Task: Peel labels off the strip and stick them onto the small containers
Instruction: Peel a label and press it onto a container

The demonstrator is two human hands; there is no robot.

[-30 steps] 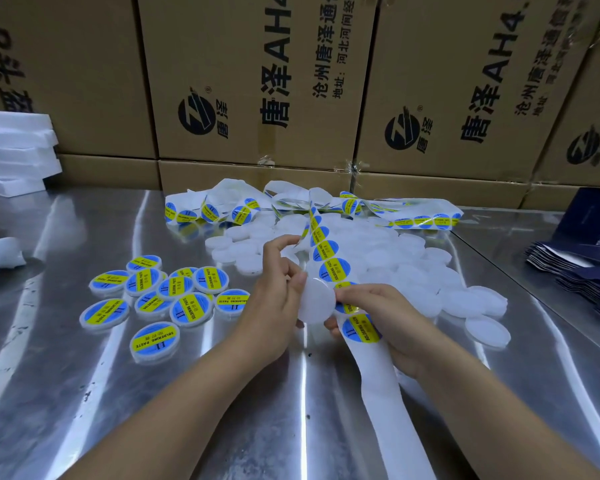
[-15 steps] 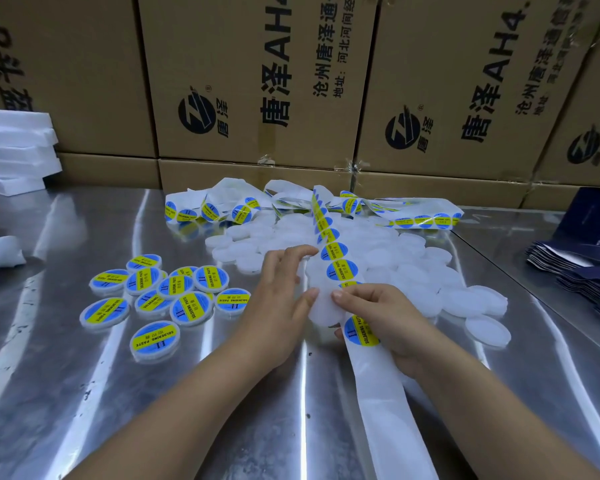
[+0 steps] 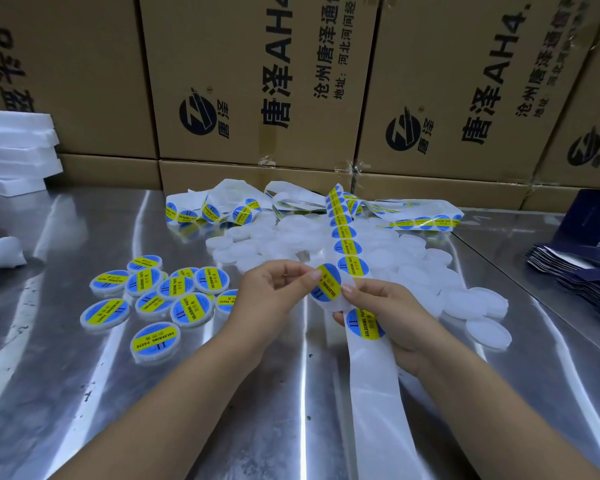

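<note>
Left hand (image 3: 274, 292) pinches the soldering paste label (image 3: 326, 284) onto the container (image 3: 330, 306) right hand (image 3: 392, 318) grips, next it probably needs smoothing down.

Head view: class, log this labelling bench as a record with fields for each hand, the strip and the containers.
left hand: pinches a label over a white container
right hand: holds the strip, thumb at the label's edge
labelled containers: clustered left on table
blank containers: heaped behind hands
</note>
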